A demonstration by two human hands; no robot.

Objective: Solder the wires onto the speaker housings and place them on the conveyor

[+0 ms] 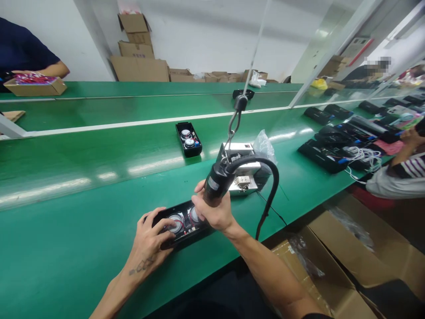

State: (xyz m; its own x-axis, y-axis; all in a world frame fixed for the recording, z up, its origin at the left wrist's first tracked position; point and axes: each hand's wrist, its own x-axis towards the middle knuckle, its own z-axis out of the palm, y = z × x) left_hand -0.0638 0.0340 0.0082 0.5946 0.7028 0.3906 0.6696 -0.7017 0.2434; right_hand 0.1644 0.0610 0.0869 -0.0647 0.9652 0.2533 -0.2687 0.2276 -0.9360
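A black speaker housing lies on the green bench in front of me, its open side up. Inside it sit two round speaker drivers with red and black wires. My left hand grips the housing's left end, with fingertips reaching over a driver. My right hand is wrapped round an electric screwdriver, held tilted above the housing's right end. The screwdriver hangs from a metal hook and has a thick black cable; its tip is hidden by my hand.
Behind the screwdriver stands a metal screw feeder beside a clear plastic bag. Another speaker housing lies farther back. More black housings and white cables are on the right, near another person. Open cardboard boxes stand below the bench's edge.
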